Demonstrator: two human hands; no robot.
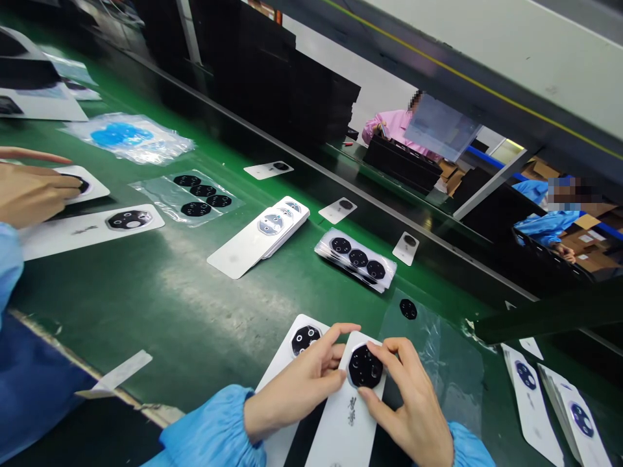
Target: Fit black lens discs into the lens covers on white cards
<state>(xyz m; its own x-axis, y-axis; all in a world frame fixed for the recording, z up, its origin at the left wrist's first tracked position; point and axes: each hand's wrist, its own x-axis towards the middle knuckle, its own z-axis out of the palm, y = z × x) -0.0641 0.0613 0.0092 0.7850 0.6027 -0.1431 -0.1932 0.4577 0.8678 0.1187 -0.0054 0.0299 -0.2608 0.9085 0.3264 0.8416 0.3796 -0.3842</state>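
Note:
A white phone back cover [343, 425] with dark script on it lies in front of me, tilted away. My left hand [304, 383] is closed on its left edge near the top. On its upper part sits a black octagonal camera lens cover [365, 366], which my right hand [411, 392] pinches between thumb and fingers at its right rim. A second white back cover [282, 373] with a black camera area lies partly under my left hand. Beyond my right hand, a single black lens cover [407, 309] rests on a clear plastic sheet [452, 370].
Stacked lens strips [357, 259] and white covers [248, 243] stand on the green bench [195, 311]. A co-worker's hand [34, 194] works at the left. More covers [533, 408] lie right, near a dark green post [549, 311]. Several covers [338, 211] sit on the dark belt.

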